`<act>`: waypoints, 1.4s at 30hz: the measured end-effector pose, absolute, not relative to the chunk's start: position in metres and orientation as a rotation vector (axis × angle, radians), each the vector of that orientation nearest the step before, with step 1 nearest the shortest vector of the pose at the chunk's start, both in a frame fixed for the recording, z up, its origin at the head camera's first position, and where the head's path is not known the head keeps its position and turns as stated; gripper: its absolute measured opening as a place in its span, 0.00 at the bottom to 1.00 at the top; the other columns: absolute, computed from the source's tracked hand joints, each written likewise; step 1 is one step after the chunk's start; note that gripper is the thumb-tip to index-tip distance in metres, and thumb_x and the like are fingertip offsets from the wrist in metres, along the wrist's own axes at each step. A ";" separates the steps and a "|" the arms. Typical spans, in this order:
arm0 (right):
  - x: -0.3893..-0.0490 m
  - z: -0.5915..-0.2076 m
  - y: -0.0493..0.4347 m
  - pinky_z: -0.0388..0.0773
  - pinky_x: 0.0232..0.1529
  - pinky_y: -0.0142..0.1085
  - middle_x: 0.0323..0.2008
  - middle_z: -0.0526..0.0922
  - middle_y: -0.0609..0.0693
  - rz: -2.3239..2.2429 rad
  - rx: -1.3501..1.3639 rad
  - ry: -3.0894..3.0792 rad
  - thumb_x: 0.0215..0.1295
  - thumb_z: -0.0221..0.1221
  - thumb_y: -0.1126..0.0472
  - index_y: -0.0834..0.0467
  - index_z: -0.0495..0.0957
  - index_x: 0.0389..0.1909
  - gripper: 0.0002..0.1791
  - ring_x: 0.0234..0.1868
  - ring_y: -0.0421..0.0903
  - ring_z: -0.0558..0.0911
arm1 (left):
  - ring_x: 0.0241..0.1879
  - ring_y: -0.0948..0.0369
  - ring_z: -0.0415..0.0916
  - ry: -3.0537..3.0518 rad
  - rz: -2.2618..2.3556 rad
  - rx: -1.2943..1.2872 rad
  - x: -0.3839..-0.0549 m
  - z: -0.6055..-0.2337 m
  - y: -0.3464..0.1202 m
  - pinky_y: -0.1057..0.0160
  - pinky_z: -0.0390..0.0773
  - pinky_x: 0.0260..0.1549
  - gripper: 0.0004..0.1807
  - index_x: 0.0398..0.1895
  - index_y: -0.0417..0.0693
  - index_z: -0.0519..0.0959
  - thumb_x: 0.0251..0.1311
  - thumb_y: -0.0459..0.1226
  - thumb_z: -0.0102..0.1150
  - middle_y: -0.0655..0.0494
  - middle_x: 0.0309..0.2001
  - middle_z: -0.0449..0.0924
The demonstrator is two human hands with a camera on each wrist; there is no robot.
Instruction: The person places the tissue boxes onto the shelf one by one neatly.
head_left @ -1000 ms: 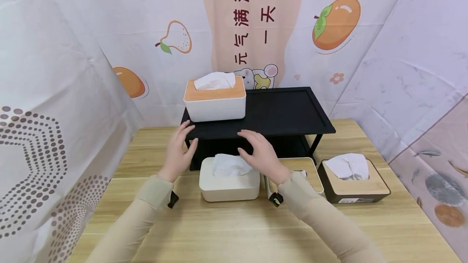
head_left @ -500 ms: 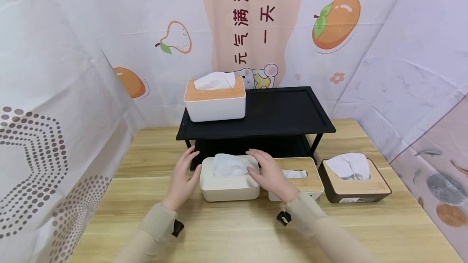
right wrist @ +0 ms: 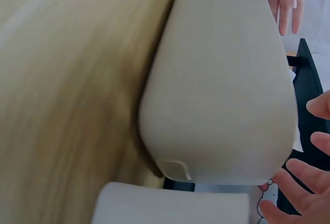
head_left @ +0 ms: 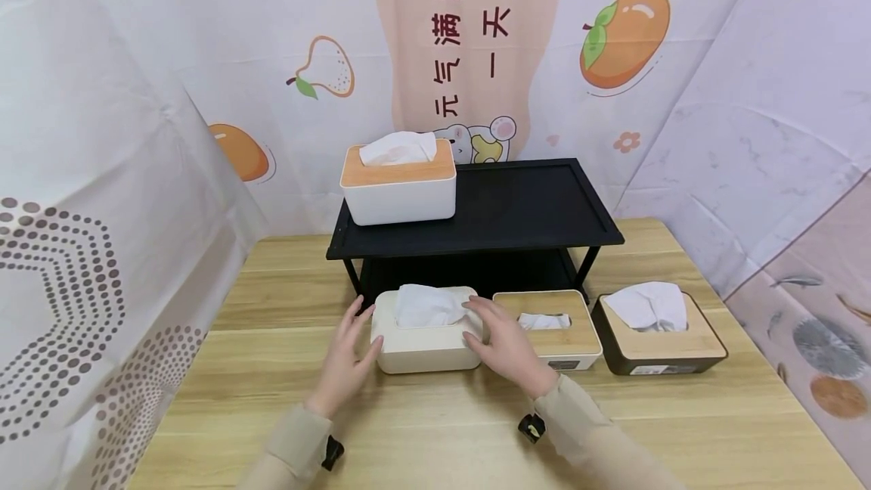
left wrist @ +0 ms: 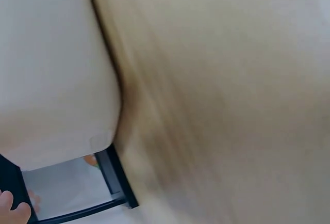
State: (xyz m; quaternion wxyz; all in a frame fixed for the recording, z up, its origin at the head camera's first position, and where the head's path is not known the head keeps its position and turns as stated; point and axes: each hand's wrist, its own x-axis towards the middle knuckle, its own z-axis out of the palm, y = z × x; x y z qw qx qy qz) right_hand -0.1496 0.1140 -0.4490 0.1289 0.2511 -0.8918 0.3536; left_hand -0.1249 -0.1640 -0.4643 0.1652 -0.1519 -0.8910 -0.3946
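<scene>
A cream tissue box point(head_left: 429, 358) with a white tissue point(head_left: 423, 305) rising from its top sits on the table in front of the black shelf. My left hand point(head_left: 347, 363) is at its left end, fingers spread and relaxed, thumb close to the front corner. On the other side, my right hand point(head_left: 505, 345) has its fingers loosely bent beside the right end, fingertips overlapping the lid's edge in the head view. From the right wrist, the box's end face point(right wrist: 221, 90) shows large, with my right fingers point(right wrist: 304, 182) off to its side.
A white tissue box with a wooden lid point(head_left: 400, 199) stands at the left of the black shelf's top point(head_left: 524, 206). Right of the cream box are a white one with a bamboo lid point(head_left: 568, 335) and a dark brown one point(head_left: 670, 358) on the wooden table point(head_left: 435, 429).
Both hands have come down and nearer, from above the cream box and the shelf's front edge to either end of the box. The boxes have stayed in place.
</scene>
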 end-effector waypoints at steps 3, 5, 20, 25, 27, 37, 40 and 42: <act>-0.147 -0.454 0.113 0.71 0.56 0.55 0.60 0.72 0.64 0.978 0.733 -2.580 0.55 0.67 0.59 0.61 0.75 0.55 0.26 0.59 0.62 0.73 | 0.68 0.36 0.51 -2.596 -1.103 -0.443 -0.123 -0.470 -0.164 0.30 0.58 0.58 0.31 0.66 0.38 0.66 0.60 0.36 0.61 0.37 0.72 0.51; -0.146 -0.457 0.113 0.71 0.56 0.55 0.62 0.70 0.65 0.955 0.726 -2.578 0.54 0.68 0.57 0.60 0.75 0.56 0.27 0.59 0.63 0.72 | 0.70 0.35 0.45 -2.637 -1.115 -0.447 -0.122 -0.472 -0.164 0.29 0.54 0.58 0.33 0.67 0.39 0.64 0.60 0.39 0.61 0.38 0.73 0.46; -0.140 -0.469 0.107 0.62 0.58 0.66 0.71 0.48 0.70 0.927 0.681 -2.793 0.44 0.70 0.39 0.55 0.64 0.68 0.50 0.66 0.73 0.57 | 0.71 0.35 0.32 -2.794 -1.168 -0.459 -0.123 -0.486 -0.161 0.29 0.49 0.61 0.53 0.73 0.44 0.53 0.46 0.46 0.71 0.42 0.76 0.34; -0.138 -0.472 0.105 0.62 0.60 0.63 0.72 0.46 0.69 0.877 0.659 -2.825 0.42 0.71 0.38 0.52 0.63 0.69 0.52 0.68 0.71 0.56 | 0.72 0.36 0.33 -2.788 -1.168 -0.458 -0.124 -0.488 -0.159 0.31 0.50 0.62 0.54 0.73 0.44 0.54 0.44 0.48 0.72 0.42 0.76 0.34; -0.138 -0.474 0.104 0.63 0.60 0.62 0.72 0.46 0.68 0.835 0.649 -2.826 0.41 0.72 0.39 0.52 0.63 0.69 0.53 0.68 0.70 0.56 | 0.72 0.36 0.33 -2.780 -1.181 -0.463 -0.124 -0.489 -0.159 0.31 0.50 0.62 0.54 0.73 0.44 0.55 0.43 0.48 0.72 0.42 0.76 0.34; -0.139 -0.483 0.096 0.55 0.66 0.61 0.68 0.52 0.75 0.785 0.646 -2.684 0.33 0.78 0.49 0.56 0.68 0.65 0.52 0.66 0.69 0.61 | 0.71 0.38 0.45 -2.753 -1.230 -0.443 -0.124 -0.490 -0.156 0.41 0.61 0.62 0.51 0.73 0.44 0.56 0.45 0.42 0.72 0.42 0.76 0.33; -0.139 -0.487 0.093 0.57 0.64 0.62 0.67 0.54 0.76 0.763 0.632 -2.643 0.33 0.78 0.50 0.57 0.70 0.63 0.50 0.65 0.69 0.63 | 0.70 0.38 0.47 -2.735 -1.223 -0.443 -0.123 -0.490 -0.154 0.43 0.63 0.61 0.49 0.72 0.42 0.57 0.46 0.40 0.71 0.39 0.75 0.35; -0.139 -0.489 0.092 0.58 0.63 0.62 0.66 0.55 0.76 0.747 0.616 -2.627 0.33 0.78 0.51 0.56 0.71 0.62 0.49 0.65 0.69 0.64 | 0.70 0.39 0.48 -2.729 -1.221 -0.436 -0.123 -0.490 -0.154 0.44 0.63 0.61 0.48 0.71 0.41 0.58 0.47 0.38 0.71 0.38 0.75 0.36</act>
